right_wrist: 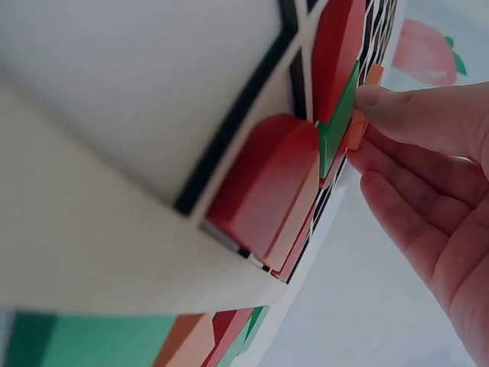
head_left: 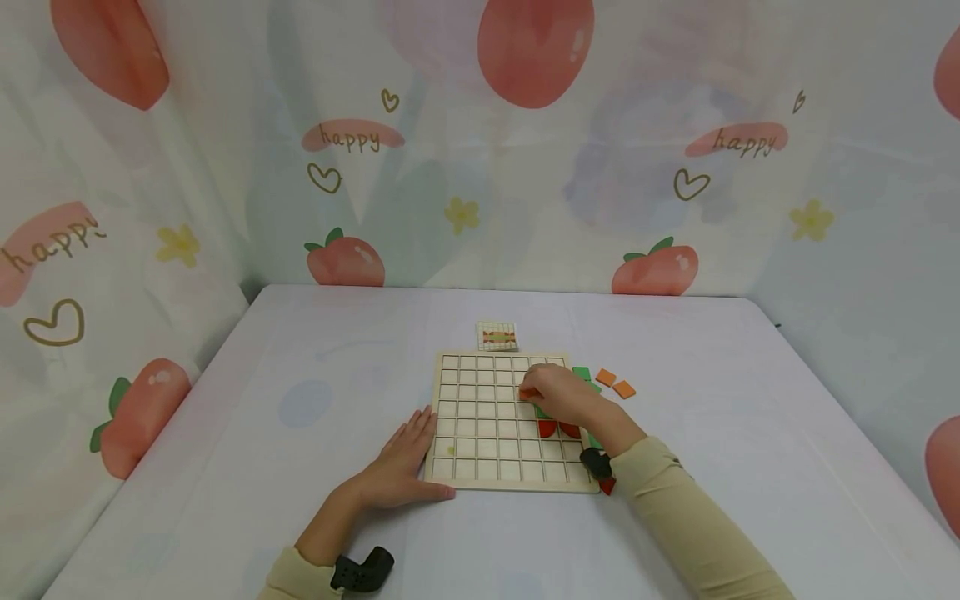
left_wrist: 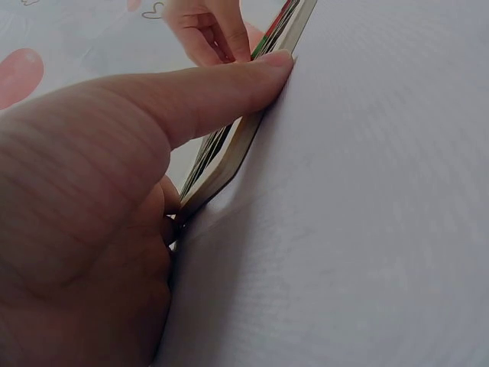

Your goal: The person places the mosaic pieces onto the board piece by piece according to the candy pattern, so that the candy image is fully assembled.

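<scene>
A wooden board [head_left: 487, 429] with a grid of square cells lies on the table. My right hand [head_left: 564, 393] pinches an orange tile [right_wrist: 357, 131] between thumb and fingertips, over the board's upper right part. Red rounded pieces [head_left: 547, 428] and a green tile [head_left: 542, 412] sit in cells just below that hand; the right wrist view shows a red piece [right_wrist: 263, 183] and the green tile [right_wrist: 338, 122] close up. My left hand [head_left: 396, 468] rests at the board's lower left corner, its straight fingers along the left side and the thumb [left_wrist: 221, 95] along the front edge.
Behind the board lies a small pattern card [head_left: 497, 336]. Loose orange tiles [head_left: 624, 389] and a green tile [head_left: 582, 372] lie off the board's right side, with a red piece [head_left: 607, 485] near its front right corner. A printed curtain [head_left: 495, 183] surrounds the table.
</scene>
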`<state>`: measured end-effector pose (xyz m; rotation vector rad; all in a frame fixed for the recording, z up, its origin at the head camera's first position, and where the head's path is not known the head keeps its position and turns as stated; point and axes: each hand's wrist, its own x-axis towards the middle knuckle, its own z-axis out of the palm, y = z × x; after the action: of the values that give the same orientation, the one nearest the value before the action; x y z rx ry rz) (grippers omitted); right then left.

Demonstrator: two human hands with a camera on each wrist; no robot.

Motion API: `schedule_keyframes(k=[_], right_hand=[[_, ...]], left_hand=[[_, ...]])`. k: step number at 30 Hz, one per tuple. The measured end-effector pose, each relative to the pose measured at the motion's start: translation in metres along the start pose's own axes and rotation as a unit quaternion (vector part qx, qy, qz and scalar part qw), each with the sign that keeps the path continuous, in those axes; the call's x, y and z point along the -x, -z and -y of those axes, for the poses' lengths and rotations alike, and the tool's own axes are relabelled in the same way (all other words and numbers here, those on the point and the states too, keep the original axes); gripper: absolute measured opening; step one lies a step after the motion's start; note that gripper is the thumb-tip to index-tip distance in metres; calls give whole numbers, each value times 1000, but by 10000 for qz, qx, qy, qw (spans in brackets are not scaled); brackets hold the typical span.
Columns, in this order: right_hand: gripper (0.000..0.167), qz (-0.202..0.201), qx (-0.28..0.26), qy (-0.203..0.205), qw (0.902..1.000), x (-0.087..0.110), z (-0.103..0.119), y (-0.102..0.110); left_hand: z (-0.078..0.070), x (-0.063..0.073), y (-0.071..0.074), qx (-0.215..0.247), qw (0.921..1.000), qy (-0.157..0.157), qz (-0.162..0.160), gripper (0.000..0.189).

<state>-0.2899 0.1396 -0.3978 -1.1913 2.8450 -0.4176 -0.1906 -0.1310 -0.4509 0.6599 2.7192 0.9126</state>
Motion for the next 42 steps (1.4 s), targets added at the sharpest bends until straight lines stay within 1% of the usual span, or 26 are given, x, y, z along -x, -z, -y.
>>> schedule_keyframes(k=[2,8,17,24,29,32,37,39,42], right_hand=[[12,14,-3,-35,10000,-2,0,-1],[10,48,77,42,9999,-3,-1,-3],[14,252,128,-41,9996,-5,2,-1],[12,302,356,72,9989,-7,2,-3],[10,337,415,126,9985,-8,2,-3],[10,362,396,132,9985,-7,2,-3],[11,335,279,27,9990,-6,2,-3],[13,271,124,-42,9995,-6,1,-3],[15,84,-40,-1,10000,-4,-2,0]], left_hand=[[0,0,0,-2,10000,-17,3,107],[1,0,-1,-37,10000,-10,6,108],[1,-1,-1,-19,10000,-14,-1,108],[0,0,-1,24,10000,2,-16,107],[-1,0,0,21,10000,0,-33,107],[0,0,0,19,10000,-4,-26,107],[1,0,0,-2,10000,-17,-14,107],[2,0,-1,-12,10000,-19,-6,107],[2,0,-1,-34,10000,-25,-5,107]])
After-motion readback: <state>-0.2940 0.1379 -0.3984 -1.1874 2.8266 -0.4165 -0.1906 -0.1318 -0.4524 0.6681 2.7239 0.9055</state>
